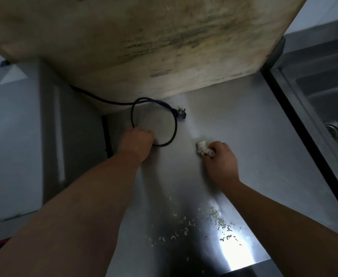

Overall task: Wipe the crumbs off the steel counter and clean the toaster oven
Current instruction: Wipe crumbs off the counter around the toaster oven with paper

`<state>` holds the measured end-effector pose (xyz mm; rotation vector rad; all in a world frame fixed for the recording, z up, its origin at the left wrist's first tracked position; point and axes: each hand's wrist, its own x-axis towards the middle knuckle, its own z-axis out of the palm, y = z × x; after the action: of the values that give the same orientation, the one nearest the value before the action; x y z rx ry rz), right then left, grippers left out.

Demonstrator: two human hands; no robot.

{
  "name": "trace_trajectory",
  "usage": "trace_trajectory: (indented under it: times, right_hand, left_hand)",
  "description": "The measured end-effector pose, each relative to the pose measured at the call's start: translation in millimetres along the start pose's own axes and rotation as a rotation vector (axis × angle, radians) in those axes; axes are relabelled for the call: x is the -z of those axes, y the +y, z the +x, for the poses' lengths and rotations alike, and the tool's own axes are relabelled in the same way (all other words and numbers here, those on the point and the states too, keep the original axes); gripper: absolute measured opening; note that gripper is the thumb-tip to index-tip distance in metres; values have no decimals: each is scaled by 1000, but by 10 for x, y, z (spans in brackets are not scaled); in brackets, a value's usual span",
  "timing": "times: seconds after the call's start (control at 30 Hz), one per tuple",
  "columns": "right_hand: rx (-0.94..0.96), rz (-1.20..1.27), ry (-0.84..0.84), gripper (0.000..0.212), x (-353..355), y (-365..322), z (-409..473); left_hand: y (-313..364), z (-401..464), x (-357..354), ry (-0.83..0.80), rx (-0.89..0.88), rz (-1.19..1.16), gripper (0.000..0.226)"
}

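A steel counter [244, 136] fills the middle of the view. Pale curled crumbs [214, 220] lie scattered near its front edge. My right hand [222, 162] grips a crumpled whitish cloth [203, 147] and holds it down on the counter. My left hand [137, 141] is curled around a looped black power cord [175, 124], whose plug [181, 113] lies on the steel. The grey box at the left [24, 126] looks like the toaster oven; the cord runs behind it.
A large stained wooden board [144, 43] leans over the back of the counter. A steel sink [327, 100] with a drain lies to the right, past a dark gap.
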<state>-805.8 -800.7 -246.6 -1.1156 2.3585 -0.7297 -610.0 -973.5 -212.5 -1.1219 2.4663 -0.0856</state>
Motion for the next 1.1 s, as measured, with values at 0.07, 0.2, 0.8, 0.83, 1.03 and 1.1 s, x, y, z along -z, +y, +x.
trace_trajectory:
  times: [0.07,0.2,0.8,0.83,1.03,1.1]
  right_hand:
    - [5,14,-17,21,-44,-77,21]
    - [11,25,-17,23,-78,-139,70]
    - [4,44,-5,23,-82,82,-32]
    - [9,44,-7,22,-82,94,-38]
    - [0,45,-6,23,-91,86,-48]
    - [0,36,-13,23,-99,66,-55]
  left_hand:
    - [-108,-16,-58,-55,-71,-14,33]
    - [-181,-49,-173,-86,-73,-78,36]
    - [-395,154,-89,82,-270,373,30]
    - [-401,155,-113,95,-314,353,30]
    - [-418,180,53,231,-464,-35,34]
    - [-379,189,222,383,-440,-160,34]
